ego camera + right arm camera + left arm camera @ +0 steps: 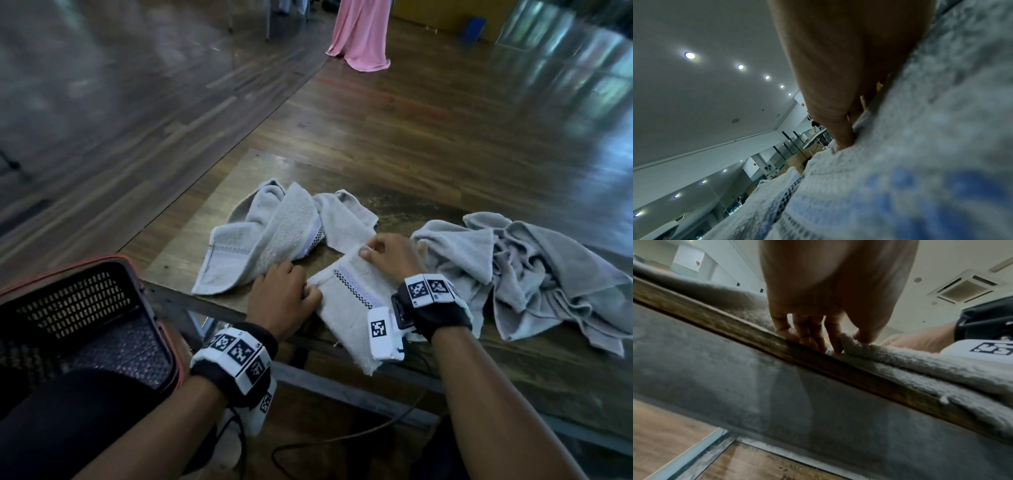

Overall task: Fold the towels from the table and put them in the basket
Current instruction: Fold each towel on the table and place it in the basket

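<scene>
At the table's [394, 192] near edge lay the folded towel [346, 308], one end hanging over. Left hand [281, 294] pinched its left edge, thumb against fingers [835, 337]; right hand [390, 253] pinched the far corner. Two crumpled towels waited on the table — one [267, 236] just behind the hands, another [534, 270] off right. Down at the left sat the basket [144, 294], dark mesh, orange rim.

A pink cloth [359, 34] hangs to the wooden floor [137, 102], perhaps a curtain.
</scene>
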`<state>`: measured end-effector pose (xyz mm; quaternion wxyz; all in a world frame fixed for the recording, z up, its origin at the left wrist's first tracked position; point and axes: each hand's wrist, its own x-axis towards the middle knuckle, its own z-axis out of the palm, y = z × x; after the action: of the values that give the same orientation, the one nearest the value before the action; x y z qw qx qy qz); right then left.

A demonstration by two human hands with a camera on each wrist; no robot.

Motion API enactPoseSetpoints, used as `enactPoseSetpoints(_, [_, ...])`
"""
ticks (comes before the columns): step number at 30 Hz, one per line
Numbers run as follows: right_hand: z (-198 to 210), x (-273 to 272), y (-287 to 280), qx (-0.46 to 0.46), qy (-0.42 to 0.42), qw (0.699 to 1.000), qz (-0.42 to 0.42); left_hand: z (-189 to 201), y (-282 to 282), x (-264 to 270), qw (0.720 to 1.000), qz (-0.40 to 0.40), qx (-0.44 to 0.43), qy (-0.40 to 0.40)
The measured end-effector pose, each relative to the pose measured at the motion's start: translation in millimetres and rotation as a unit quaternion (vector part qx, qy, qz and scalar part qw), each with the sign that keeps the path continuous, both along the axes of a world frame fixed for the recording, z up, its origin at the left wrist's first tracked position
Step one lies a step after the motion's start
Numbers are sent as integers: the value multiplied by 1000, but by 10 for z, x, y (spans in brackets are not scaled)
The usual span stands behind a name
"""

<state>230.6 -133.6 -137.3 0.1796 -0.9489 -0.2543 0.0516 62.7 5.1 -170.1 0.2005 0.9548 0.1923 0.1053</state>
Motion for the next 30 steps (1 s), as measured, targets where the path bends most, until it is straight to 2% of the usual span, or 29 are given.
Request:
enactPoseSetpoints(5, [-11,-2,4,-38,12,999,-9,18,69,-23,999,-24,-22,-16])
enactPoseSetpoints(10, [15,-29,-33,-26,82,996,24,60,183,-19,994,-82,-60,39])
enactPoseSetpoints(15, [89,-76,-70,-60,97,993,16,110,203,-4,995,-76,-30,64])
enactPoseSetpoints(20, [105,-75,-124,-66,139,988,29,145,206,-23,995,-68,-44,54])
enactPoseSetpoints(23, [180,-69,-158,-1,172,984,42,180,241,-18,994,-58,-79,39])
enactPoseSetpoints(26, [296,-89,-253,88,193,977,11,255,285,-14,987,-30,-157,-29])
enactPoseSetpoints(30, [409,-330,-484,232,281,931,-13,472,265,7,948,23,-282,-146])
